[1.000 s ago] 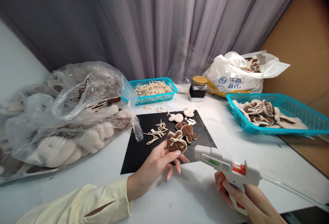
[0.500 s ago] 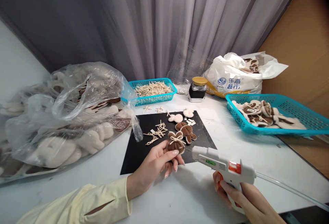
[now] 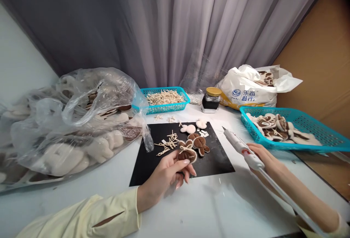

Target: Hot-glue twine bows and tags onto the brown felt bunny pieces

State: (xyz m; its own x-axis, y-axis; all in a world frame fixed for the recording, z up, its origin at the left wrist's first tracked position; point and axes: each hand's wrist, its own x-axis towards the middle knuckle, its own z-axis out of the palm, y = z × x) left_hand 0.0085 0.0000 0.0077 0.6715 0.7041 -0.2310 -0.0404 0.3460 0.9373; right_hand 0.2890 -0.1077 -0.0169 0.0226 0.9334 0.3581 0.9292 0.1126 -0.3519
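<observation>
Pinched between the thumb and fingers of my left hand (image 3: 169, 172) is a brown plush bunny piece (image 3: 187, 155) with a cream cord bow tied on it. It is held over the front part of a black mat (image 3: 216, 163). My right hand (image 3: 264, 157) grips a white hot glue gun (image 3: 242, 147), its nozzle pointing up and left past the mat's right edge. Beyond the held piece lie more brown bunny pieces (image 3: 200, 144), white fluffy pieces (image 3: 188, 128), small white labels (image 3: 203, 133) and several loose cord bows (image 3: 169, 143).
A clear plastic bag (image 3: 90, 110) of plush pieces fills the left side. At the back stand a blue basket (image 3: 160, 109) of cord bows, a gold-lidded jar (image 3: 212, 99) and a white shopping bag (image 3: 246, 92). Another blue basket (image 3: 314, 132) holding plush pieces sits right.
My right hand has swung the glue gun away from the bunny piece, up and to the right, and turned it. My left hand stays nearly in place with the bunny piece.
</observation>
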